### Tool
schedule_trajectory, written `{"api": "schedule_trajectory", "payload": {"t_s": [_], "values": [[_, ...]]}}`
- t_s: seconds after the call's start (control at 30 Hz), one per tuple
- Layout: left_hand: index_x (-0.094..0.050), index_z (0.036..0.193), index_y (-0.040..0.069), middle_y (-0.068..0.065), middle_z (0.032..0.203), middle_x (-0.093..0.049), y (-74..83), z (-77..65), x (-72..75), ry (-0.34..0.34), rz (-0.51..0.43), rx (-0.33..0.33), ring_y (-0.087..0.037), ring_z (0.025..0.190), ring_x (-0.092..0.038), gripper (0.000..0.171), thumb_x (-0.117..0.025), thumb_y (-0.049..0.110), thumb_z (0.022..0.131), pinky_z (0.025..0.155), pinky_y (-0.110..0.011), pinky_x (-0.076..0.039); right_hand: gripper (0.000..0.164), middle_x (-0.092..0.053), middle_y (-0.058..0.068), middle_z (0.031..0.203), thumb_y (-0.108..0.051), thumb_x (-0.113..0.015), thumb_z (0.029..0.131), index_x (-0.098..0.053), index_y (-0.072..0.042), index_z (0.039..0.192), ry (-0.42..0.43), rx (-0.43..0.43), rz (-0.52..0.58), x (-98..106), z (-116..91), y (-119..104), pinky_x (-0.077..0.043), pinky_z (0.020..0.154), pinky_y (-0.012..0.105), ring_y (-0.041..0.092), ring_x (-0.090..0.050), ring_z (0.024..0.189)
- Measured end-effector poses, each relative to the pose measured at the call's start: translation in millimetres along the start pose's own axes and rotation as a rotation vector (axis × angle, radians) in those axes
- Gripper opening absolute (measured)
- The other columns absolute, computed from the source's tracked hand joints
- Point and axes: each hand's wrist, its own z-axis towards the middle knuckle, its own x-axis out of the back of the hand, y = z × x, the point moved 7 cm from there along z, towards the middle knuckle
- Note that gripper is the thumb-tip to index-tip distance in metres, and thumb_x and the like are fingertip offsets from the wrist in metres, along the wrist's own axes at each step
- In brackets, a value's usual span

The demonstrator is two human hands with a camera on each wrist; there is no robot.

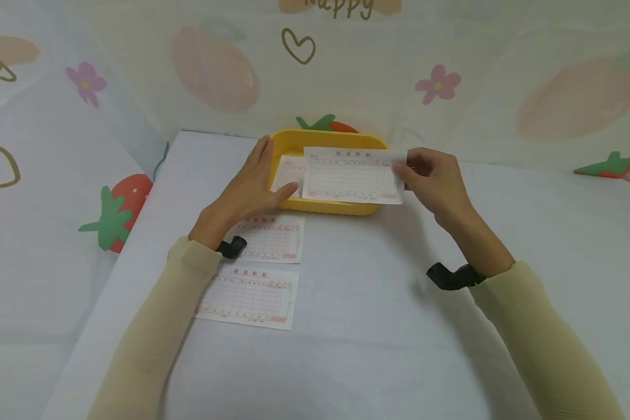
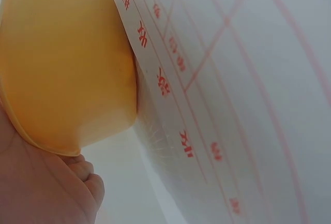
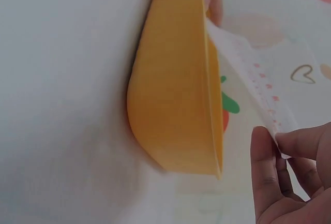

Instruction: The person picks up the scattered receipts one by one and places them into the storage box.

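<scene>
My right hand pinches the right end of a white receipt slip with red printing, between thumb and fingers. The slip is held over a yellow plastic bin, covering much of its opening. At the bin's left end, my left hand holds the wall, its thumb over the front rim and its fingers along the outside. Inside the bin, another printed slip shows beside the held one. The right wrist view shows the bin wall and the held slip slanting up from its rim to my fingertips.
Two more receipt slips lie on the white table in front of the bin, a nearer receipt and a farther receipt, both partly under my left forearm in view. Behind the bin hangs a patterned cloth with strawberries and flowers.
</scene>
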Motion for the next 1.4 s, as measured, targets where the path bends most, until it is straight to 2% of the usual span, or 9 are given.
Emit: {"api": "schedule_trajectory", "payload": {"t_s": [0.2, 0.43, 0.5, 0.7, 1.0, 1.23, 1.4], "values": [[0.014, 0.169, 0.009, -0.008, 0.18, 0.014, -0.3, -0.7, -1.6, -0.005, -0.001, -0.004, -0.029, 0.169, 0.002, 0.113, -0.052, 0.068, 0.098, 0.137, -0.05, -0.012, 0.039, -0.066, 0.014, 0.133, -0.026, -0.065, 0.105, -0.066, -0.006, 0.139, -0.03, -0.024, -0.04, -13.0, 14.9, -5.6, -0.063, 0.098, 0.033, 0.023, -0.067, 0.106], [0.012, 0.169, 0.008, -0.01, 0.18, 0.013, 0.5, -1.0, 1.3, 0.011, -0.002, -0.025, -0.028, 0.169, 0.001, 0.112, -0.052, 0.067, 0.099, 0.137, -0.05, -0.012, 0.037, -0.066, 0.016, 0.128, -0.022, -0.067, 0.104, -0.067, -0.003, 0.136, -0.055, 0.022, -0.128, -28.5, 27.7, -10.2, -0.059, 0.086, 0.018, 0.027, -0.065, 0.11], [0.013, 0.169, 0.008, -0.01, 0.18, 0.014, 0.5, -1.2, 0.6, 0.006, -0.002, -0.024, -0.028, 0.169, 0.002, 0.112, -0.052, 0.067, 0.099, 0.138, -0.05, -0.012, 0.037, -0.067, 0.017, 0.127, -0.021, -0.068, 0.103, -0.068, -0.002, 0.135, -0.055, 0.05, -0.157, -32.3, 30.6, -9.9, -0.06, 0.088, 0.022, 0.028, -0.065, 0.111], [0.014, 0.168, 0.006, -0.012, 0.179, 0.015, 2.9, -2.1, -2.7, -0.014, -0.006, -0.028, -0.028, 0.169, 0.005, 0.112, -0.052, 0.067, 0.099, 0.138, -0.049, -0.01, 0.041, -0.072, 0.021, 0.122, -0.016, -0.072, 0.099, -0.067, 0.002, 0.136, -0.026, 0.148, -0.239, -36.0, 34.7, -9.2, -0.062, 0.1, 0.044, 0.032, -0.069, 0.108], [0.015, 0.168, 0.007, -0.01, 0.179, 0.017, 5.7, -2.2, -1.4, -0.016, 0.014, -0.024, -0.028, 0.169, 0.005, 0.112, -0.051, 0.066, 0.099, 0.138, -0.048, -0.008, 0.054, -0.069, 0.023, 0.127, -0.007, -0.073, 0.096, -0.057, 0.001, 0.147, 0.028, 0.186, -0.254, -27.8, 31.5, -8.5, -0.06, 0.104, 0.049, 0.036, -0.071, 0.115], [0.015, 0.168, 0.008, -0.009, 0.179, 0.017, 5.1, -3.3, -1.5, -0.022, 0.017, -0.013, -0.027, 0.169, 0.006, 0.112, -0.05, 0.067, 0.1, 0.138, -0.048, -0.008, 0.05, -0.063, 0.026, 0.139, -0.004, -0.072, 0.097, -0.057, 0.005, 0.144, 0.115, 0.293, -0.221, -17.4, 21.3, -14.0, -0.057, 0.109, 0.048, 0.038, -0.066, 0.126], [0.015, 0.168, 0.007, -0.008, 0.179, 0.017, 6.2, -2.5, -1.2, -0.021, 0.02, -0.012, -0.028, 0.169, 0.005, 0.111, -0.049, 0.067, 0.1, 0.138, -0.049, -0.009, 0.046, -0.062, 0.024, 0.139, -0.009, -0.072, 0.099, -0.06, 0.003, 0.142, 0.163, 0.315, -0.22, -13.9, 7.9, -16.0, -0.056, 0.11, 0.049, 0.037, -0.064, 0.127]]}}
